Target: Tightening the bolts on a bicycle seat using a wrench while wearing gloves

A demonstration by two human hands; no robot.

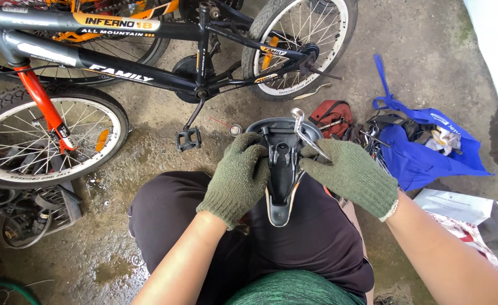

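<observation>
I hold the upturned bicycle saddle (283, 169) on my lap, my gloved left hand (237, 178) wrapped around its side to steady it, while my right hand (353, 175) grips a wrench (304, 131) set against the exposed clamp underneath. The bicycle (147, 62) lies near.

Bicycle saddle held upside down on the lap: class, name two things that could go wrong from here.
1. The saddle rests only on the thighs, steadied by the left hand; it might slip onto the wet concrete floor.
2. The wrench in the right hand may slip off the clamp and strike the left hand.
</observation>
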